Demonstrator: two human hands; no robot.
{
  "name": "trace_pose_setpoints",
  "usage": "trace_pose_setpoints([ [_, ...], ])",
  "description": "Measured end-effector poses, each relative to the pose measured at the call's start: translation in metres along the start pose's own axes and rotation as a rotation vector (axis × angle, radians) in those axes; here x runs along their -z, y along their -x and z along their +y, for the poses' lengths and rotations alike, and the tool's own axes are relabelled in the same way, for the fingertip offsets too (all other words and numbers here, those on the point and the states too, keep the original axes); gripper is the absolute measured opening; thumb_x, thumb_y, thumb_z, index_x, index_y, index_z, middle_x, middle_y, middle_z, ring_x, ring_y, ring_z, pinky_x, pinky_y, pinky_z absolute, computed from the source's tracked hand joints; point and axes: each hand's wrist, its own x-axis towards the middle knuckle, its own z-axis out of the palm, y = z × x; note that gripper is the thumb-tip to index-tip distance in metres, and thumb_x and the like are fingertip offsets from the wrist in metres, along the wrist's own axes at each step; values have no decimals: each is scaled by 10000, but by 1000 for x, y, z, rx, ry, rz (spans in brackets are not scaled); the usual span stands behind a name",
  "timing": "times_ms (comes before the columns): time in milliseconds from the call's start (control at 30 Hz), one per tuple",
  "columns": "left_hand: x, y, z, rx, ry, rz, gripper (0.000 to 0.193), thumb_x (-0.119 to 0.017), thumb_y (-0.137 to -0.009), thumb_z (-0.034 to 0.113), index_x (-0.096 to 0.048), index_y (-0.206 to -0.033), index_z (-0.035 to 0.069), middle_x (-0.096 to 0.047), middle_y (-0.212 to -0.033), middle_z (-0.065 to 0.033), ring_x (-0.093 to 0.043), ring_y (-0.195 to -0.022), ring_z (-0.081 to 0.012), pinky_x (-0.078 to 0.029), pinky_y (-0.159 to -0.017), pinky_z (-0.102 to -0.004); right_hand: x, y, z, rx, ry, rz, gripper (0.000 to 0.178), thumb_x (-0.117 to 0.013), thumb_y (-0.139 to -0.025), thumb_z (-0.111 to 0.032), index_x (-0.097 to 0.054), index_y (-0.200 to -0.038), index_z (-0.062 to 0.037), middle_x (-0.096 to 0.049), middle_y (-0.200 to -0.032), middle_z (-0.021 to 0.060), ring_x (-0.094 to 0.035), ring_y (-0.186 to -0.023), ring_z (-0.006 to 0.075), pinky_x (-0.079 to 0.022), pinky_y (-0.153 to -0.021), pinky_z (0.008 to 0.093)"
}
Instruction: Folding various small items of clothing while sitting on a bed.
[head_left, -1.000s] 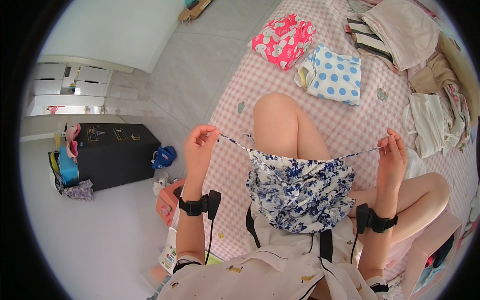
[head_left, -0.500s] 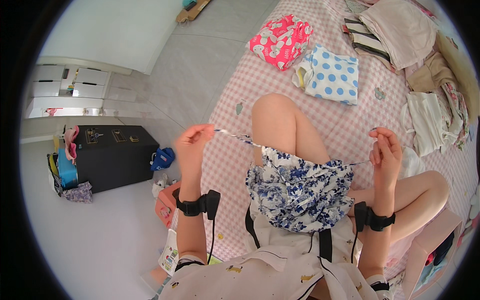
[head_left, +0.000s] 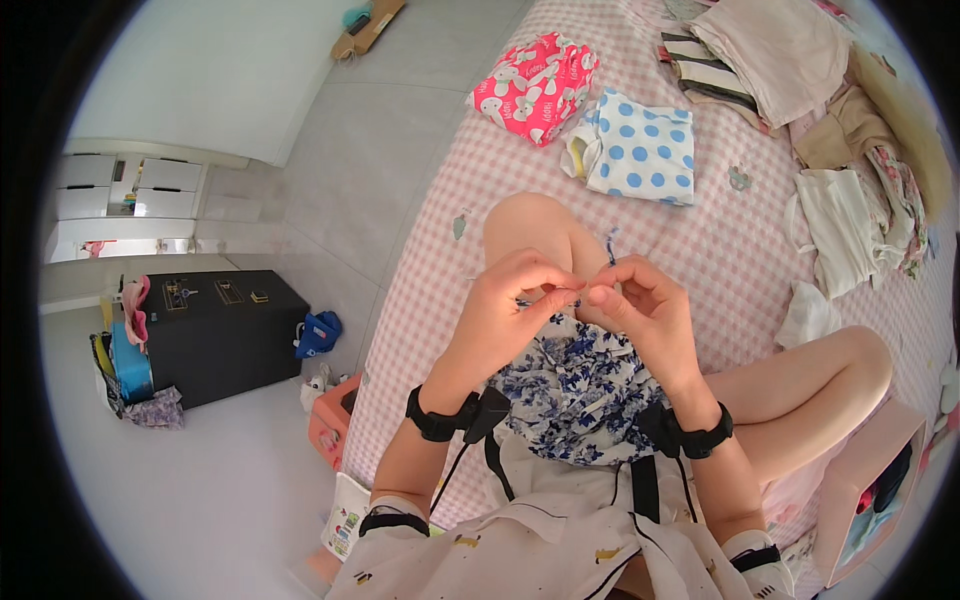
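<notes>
A blue-and-white floral cloth [head_left: 572, 400] with thin string ties lies bunched in my lap. Above its upper edge both hands meet, fingertips nearly touching. My left hand [head_left: 512, 312] is closed in a pinch on one string, part of which shows below its fingers. A second string [head_left: 612, 246] sticks up beyond my right hand [head_left: 650, 318], whose thumb and forefinger pinch together. The exact crossing of the strings is hidden between the fingers. Each wrist wears a black strap with a small device and cable.
I sit on a bed with a pink checked cover [head_left: 425, 310]. Ahead lie a pink printed bundle [head_left: 535, 90] and a blue-dotted folded cloth [head_left: 645, 150]. Folded clothes [head_left: 785, 60] are piled at the far right, a pink box [head_left: 860, 490] nearer. A black cabinet [head_left: 225, 335] stands left.
Both hands have come inward from wide apart to meet above the floral cloth. The strings, stretched out sideways before, are now gathered between the fingers.
</notes>
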Motion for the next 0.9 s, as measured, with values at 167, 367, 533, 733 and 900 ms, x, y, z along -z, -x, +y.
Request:
trace_pose_setpoints([
  [167,11,-4,7,71,64,-22,87,-655,-823,24,-653,-908,7,-650,-900,-45,-613,-761,-95,-480,-659,-243,8,4,0,-125,-51,9,121,-628,-857,-36,-602,-969,2,-599,-902,25,-563,-782,72,-455,-720,224],
  [367,51,7,22,33,421,231,111,-595,-870,39,-578,-964,-19,-633,-831,-101,-627,-744,-148,-533,-719,-294,53,-6,-7,305,775,292,191,-607,-849,-28,-627,-1039,-13,-616,-987,22,-545,-879,78,-426,-759,232],
  [533,77,11,35,-186,615,160,71,-523,-896,17,-543,-959,-8,-619,-810,-127,-643,-749,-200,-559,-656,-348,51,-31,-44,388,239,438,283,-564,-901,-89,-590,-1170,-8,-599,-1154,87,-544,-1045,148,-423,-879,263],
  [733,32,-31,60,-31,432,-22,137,-589,-855,16,-566,-989,-3,-636,-861,-95,-635,-805,-178,-514,-654,-282,17,-65,-47,211,193,-101,382,-487,-970,-270,-551,-1204,26,-571,-1206,98,-518,-1102,153,-400,-945,278],
  [900,0,-74,41,-267,-207,-8,196,-618,-817,17,-600,-1011,28,-652,-897,-61,-620,-884,-138,-479,-739,-294,22,-38,-30,-35,81,-325,387,-468,-977,-312,-602,-1065,40,-635,-1074,127,-564,-1044,155,-413,-942,298],
])
